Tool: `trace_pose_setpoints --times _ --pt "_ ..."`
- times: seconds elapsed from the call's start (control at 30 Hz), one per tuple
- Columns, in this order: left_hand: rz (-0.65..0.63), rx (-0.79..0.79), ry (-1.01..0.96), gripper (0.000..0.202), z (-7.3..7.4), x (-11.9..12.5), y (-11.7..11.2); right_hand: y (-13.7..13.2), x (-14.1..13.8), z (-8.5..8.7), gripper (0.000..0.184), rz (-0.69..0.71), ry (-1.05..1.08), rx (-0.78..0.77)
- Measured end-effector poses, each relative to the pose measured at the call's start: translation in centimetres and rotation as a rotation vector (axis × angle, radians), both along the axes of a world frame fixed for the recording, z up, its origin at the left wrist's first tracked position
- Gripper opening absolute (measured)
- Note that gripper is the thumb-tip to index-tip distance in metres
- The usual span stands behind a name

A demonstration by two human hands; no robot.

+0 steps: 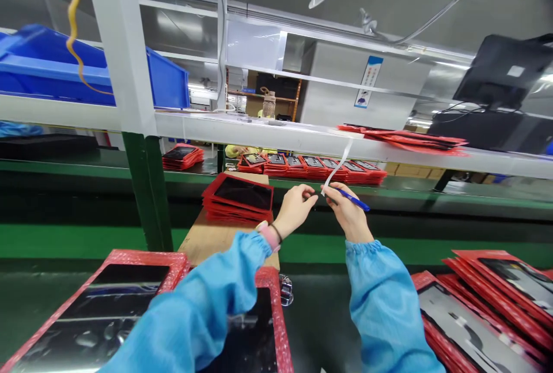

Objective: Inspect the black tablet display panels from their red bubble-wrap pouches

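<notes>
My right hand [348, 212] is closed round a blue pen [355, 199], and its fingertips pinch the lower end of a narrow white strip [339, 167]. That strip runs up to the edge of the white shelf. Just to the left, my left hand [296, 209] has its fingers curled together; whatever lies between them, if anything, is too small to make out. Beside the left hand, a stack of red-wrapped black panels [242, 195] rests on a cardboard sheet [207, 240]. Under my left arm are larger dark screens in red bubble wrap [99, 304].
More red-wrapped panels [475, 327] are piled at the right. A row of red-wrapped stacks [311, 170] stands beyond the shelf [259, 131], near another person's yellow sleeve [235, 151]. Red sleeves [406, 138] lie on the shelf. A green post [149, 189] rises at the left.
</notes>
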State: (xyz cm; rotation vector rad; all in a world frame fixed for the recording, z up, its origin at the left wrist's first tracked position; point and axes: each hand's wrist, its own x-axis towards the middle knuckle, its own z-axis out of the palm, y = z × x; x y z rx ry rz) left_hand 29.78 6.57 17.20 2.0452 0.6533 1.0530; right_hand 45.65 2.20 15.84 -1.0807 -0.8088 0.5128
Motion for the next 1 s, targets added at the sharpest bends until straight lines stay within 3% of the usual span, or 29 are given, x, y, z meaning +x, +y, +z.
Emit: trace_pose_setpoints --times 0.07,0.17,0.63,1.0 --pt "-0.023 -0.031 0.005 0.021 0.6 2.8 0.6 -0.3 -0.2 0.2 0.030 0.007 0.004 -0.010" --pt "-0.052 -0.077 0.000 0.026 0.3 4.2 0.6 -0.6 -0.2 0.4 0.031 0.008 0.018 -0.014" --pt "-0.138 -0.368 -0.054 0.032 0.0 4.8 1.2 -0.4 0.2 -0.1 0.032 0.073 0.156 0.022" --pt "-0.126 -0.641 -0.160 0.035 0.8 5.3 -0.1 0.1 -1.2 -0.3 0.033 -0.008 0.151 0.156"
